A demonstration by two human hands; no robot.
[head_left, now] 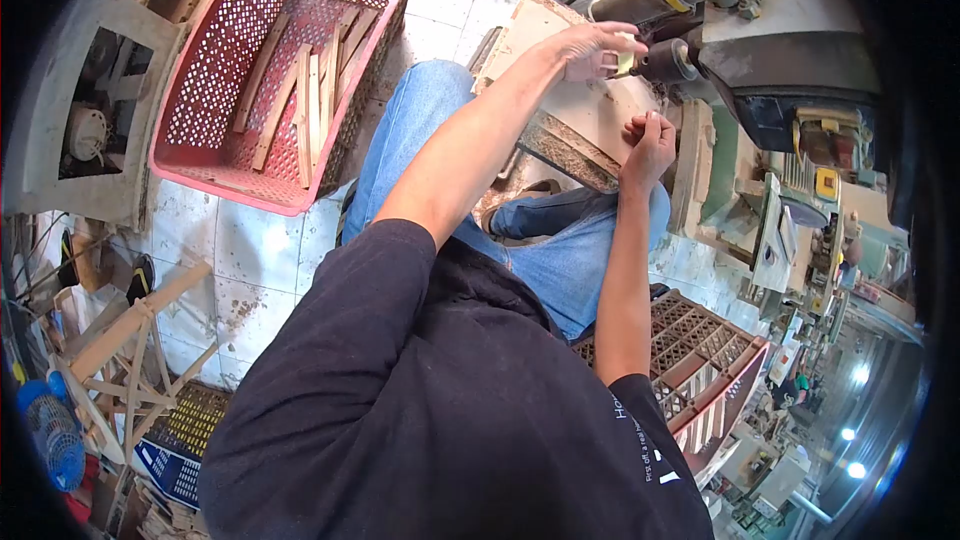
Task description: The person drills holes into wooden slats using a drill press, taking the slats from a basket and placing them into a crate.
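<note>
A: How far along is the work?
B: Midway on one piece (627, 57), I'd judge. The left hand (594, 48) pinches that small, pale thing right beside the dark roller (668, 61), above the board (600, 112).
A: Touching the roller?
B: Can't tell; the fingers and the angle hide the contact.
A: And the right hand (650, 145)?
B: Curled, with its fingers drawn in, near the board's edge. Whether it grips anything, I can't tell.
A: What's done, then, and what's left?
B: Hard to split. Several wooden strips (303, 130) lie loose in the red crate (212, 90), on the left. More pale lengths (708, 405) show in the brown crate (690, 335), by the right arm. Nothing visible marks either lot as finished or waiting.
A: So only the piece is in hand?
B: As far as shows, yes.
</note>
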